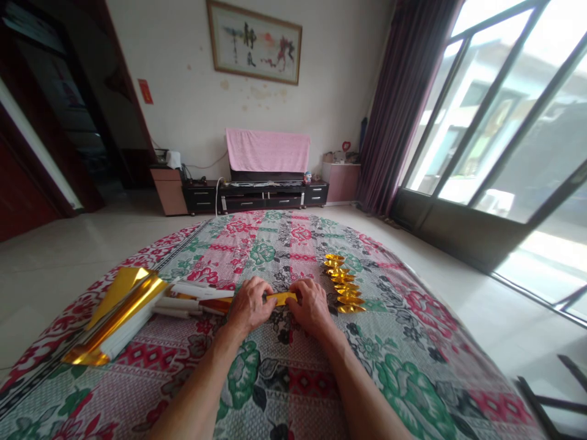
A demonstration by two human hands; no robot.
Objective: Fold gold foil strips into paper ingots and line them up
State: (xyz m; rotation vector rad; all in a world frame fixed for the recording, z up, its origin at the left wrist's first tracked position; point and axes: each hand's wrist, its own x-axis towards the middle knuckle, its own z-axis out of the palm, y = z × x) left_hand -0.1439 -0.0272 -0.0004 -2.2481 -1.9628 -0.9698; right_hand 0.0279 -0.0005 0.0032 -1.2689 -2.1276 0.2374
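Between my two hands lies a narrow folded strip of gold foil paper (284, 298), low over the tablecloth. My left hand (252, 304) pinches its left end, and my right hand (310, 304) grips the right end with curled fingers. Just right of my right hand runs a column of folded gold paper ingots (347, 285), several of them, shaped like little boats. To the left of my left hand lie white rolled paper tubes (186, 299), some overlapping. Farther left rests a stack of gold foil sheets (131, 308), partly curled, with white undersides.
A flowered tablecloth (389, 342) covers the round table. Beyond it stands a low black cabinet (261, 198) with a pink cloth (268, 150) draped over something on top. Dark chair-like bars (550, 400) show at the lower right, near large windows.
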